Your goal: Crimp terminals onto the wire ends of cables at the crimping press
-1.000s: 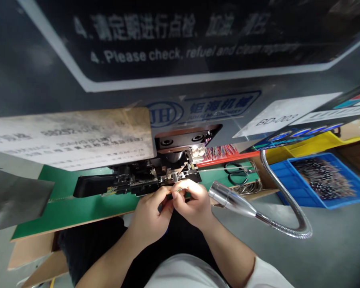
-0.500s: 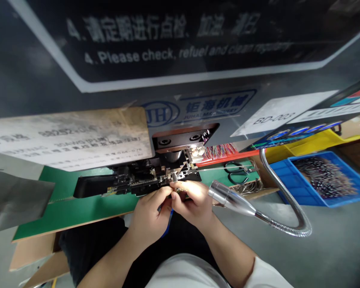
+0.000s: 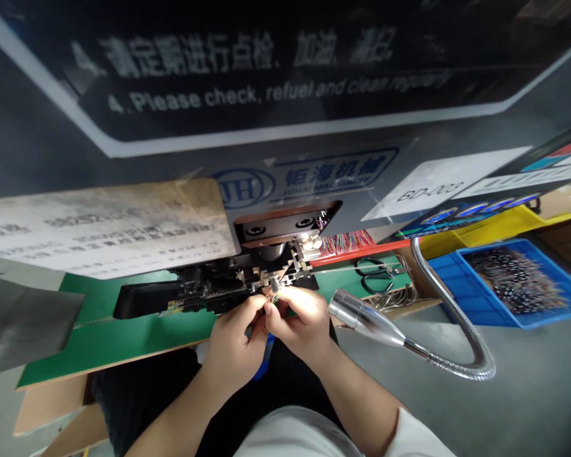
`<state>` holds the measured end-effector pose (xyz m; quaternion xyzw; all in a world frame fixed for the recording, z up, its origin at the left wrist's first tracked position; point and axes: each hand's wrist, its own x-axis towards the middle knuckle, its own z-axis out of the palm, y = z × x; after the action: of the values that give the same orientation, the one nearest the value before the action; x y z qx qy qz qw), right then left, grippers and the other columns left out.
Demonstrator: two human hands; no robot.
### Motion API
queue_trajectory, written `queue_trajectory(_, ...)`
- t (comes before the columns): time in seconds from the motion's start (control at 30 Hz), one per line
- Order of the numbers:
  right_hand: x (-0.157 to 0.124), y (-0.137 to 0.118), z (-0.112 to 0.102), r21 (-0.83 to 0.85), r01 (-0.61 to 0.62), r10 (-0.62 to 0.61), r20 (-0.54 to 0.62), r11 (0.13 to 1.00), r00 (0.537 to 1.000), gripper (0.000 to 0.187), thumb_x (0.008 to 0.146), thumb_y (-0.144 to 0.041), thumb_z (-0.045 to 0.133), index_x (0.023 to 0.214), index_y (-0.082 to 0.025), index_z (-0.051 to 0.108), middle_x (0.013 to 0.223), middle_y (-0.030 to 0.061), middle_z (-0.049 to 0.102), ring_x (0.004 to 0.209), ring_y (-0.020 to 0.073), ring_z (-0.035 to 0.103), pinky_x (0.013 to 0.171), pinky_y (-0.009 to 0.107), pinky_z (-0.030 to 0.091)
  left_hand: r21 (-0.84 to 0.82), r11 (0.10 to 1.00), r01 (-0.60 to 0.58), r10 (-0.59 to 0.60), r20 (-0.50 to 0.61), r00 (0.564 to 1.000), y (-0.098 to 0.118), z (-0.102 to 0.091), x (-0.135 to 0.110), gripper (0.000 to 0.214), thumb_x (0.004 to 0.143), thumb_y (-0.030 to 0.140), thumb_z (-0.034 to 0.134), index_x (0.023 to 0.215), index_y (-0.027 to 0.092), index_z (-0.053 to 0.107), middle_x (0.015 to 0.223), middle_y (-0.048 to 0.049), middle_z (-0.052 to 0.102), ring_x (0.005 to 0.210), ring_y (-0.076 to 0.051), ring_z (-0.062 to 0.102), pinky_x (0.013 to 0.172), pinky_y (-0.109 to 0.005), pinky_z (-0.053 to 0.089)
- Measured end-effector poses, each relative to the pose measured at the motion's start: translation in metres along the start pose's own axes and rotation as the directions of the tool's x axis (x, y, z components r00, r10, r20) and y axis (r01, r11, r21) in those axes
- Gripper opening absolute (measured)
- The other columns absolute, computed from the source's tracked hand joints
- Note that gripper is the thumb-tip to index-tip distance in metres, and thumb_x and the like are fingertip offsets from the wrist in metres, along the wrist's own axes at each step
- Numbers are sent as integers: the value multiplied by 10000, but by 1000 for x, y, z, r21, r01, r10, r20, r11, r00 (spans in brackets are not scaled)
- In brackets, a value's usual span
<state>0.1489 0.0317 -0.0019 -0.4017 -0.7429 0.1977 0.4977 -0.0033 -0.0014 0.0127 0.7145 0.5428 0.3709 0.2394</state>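
Thin coloured wires (image 3: 275, 298), greenish and pale, show between my fingertips just in front of the machine's press head (image 3: 272, 252). My left hand (image 3: 238, 336) is closed, thumb and forefinger pinched on the wires. Close against it, my right hand (image 3: 302, 320) is closed too, its thumb and forefinger on the same wires. The wires' far ends are too small to make out near the metal tooling (image 3: 278, 279). Below the hands hangs something blue (image 3: 265, 362), mostly hidden.
A lamp on a bendy metal neck (image 3: 366, 317) points at my right hand. Scissors (image 3: 375, 274) lie on the green table (image 3: 137, 343). A blue bin (image 3: 497, 311) of wires stands right; a red tray (image 3: 347, 251) of wires lies behind. The machine's grey housing (image 3: 181, 155) overhangs.
Both hands stay pinched together at the tooling, and the wires between the fingertips now show more clearly. The right hand has shifted slightly left. The camera view has moved a little.
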Motion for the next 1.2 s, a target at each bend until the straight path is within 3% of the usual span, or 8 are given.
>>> queue_trajectory(0.37,-14,6,-1,56,-27,27,18,998,999,267,853,-193,654,1119,-223,649,736,4,699,581,143,633,595,270,535,18,999,34,-35,72,997,2,-1,0,125,933,205,522,1008,236,617,768,22,679,709,-135,657,676,-214,479)
queue_trajectory(0.53,-59,14,0,233,-233,224,64,944,973,263,845,-268,642,1086,-212,553,572,-86,487,442,84,445,443,195,367,-27,995,99,-91,213,973,0,0,-7,153,942,273,512,1069,227,584,602,61,572,574,-129,603,576,-212,425)
queue_trajectory(0.63,-85,13,-3,257,-391,355,177,884,918,153,825,-245,646,949,-214,562,570,-82,494,446,69,423,438,178,319,-144,971,188,-132,332,934,2,10,-13,173,970,326,475,1081,221,555,618,54,598,579,-134,616,577,-215,437)
queue_trajectory(0.73,-101,12,-14,236,-472,441,174,850,881,103,801,-214,640,888,-207,585,597,-66,522,466,70,431,455,183,332,-228,937,265,-153,415,897,6,24,-19,212,977,361,473,1125,221,529,720,23,668,672,-153,670,635,-232,484)
queue_trajectory(0.87,-114,24,-53,112,-527,516,116,843,849,78,762,-192,621,840,-199,609,570,-63,514,478,86,428,476,200,345,-218,938,268,-138,475,869,11,40,-27,363,962,376,513,1301,255,469,905,-5,717,940,-185,703,845,-284,521)
queue_trajectory(1.0,-114,62,-126,-81,-600,581,-178,796,794,44,762,-227,610,788,-192,613,585,-35,562,524,125,495,524,229,389,-125,970,206,-96,585,806,9,44,-40,360,978,363,463,1329,290,495,913,3,715,924,-181,696,875,-302,515)
queue_trajectory(1.1,-82,96,-184,-151,-602,521,-365,784,771,102,782,-286,603,791,-184,604,645,-12,598,571,142,523,553,245,401,-42,982,185,-120,619,776,4,42,-51,317,988,372,427,1262,297,567,883,3,713,838,-178,693,777,-281,517)
queue_trajectory(1.2,-18,122,-216,-270,-556,447,-375,786,812,111,787,-282,601,773,-173,616,645,-8,598,576,137,520,566,251,389,8,984,176,-143,625,767,-1,42,-62,305,987,382,426,1215,296,609,906,-7,723,855,-185,693,765,-276,511)
